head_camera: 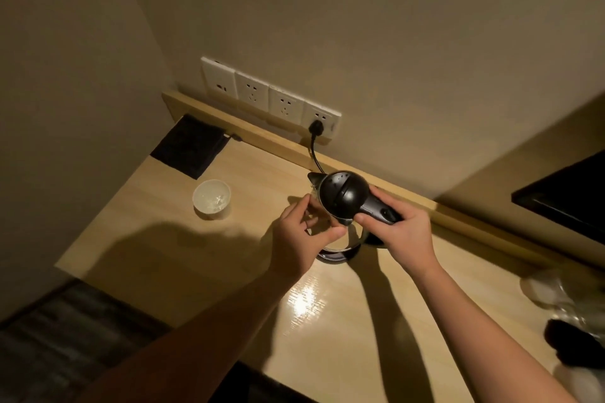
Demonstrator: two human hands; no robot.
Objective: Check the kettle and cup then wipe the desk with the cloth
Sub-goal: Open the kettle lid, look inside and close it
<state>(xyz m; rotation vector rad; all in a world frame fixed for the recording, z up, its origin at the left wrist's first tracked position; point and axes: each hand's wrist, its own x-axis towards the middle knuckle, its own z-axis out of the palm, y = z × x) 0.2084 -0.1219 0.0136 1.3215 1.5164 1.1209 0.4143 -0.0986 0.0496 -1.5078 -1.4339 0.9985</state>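
Observation:
A glass kettle with a black domed lid (343, 195) stands on its black base on the pale wooden desk (183, 249). My right hand (404, 232) grips the kettle's black handle, thumb near the lid. My left hand (302, 235) wraps around the kettle's clear body from the left. A white cup (211, 198) sits upright to the left of the kettle, apart from both hands. A dark folded cloth (188, 150) lies at the desk's far left corner.
A row of white wall sockets (268, 96) runs above the desk's back ledge, with the kettle's black plug (316, 127) in the rightmost one. Glassware and a dark object (569, 330) sit at the right edge. A black screen (566, 196) is at far right.

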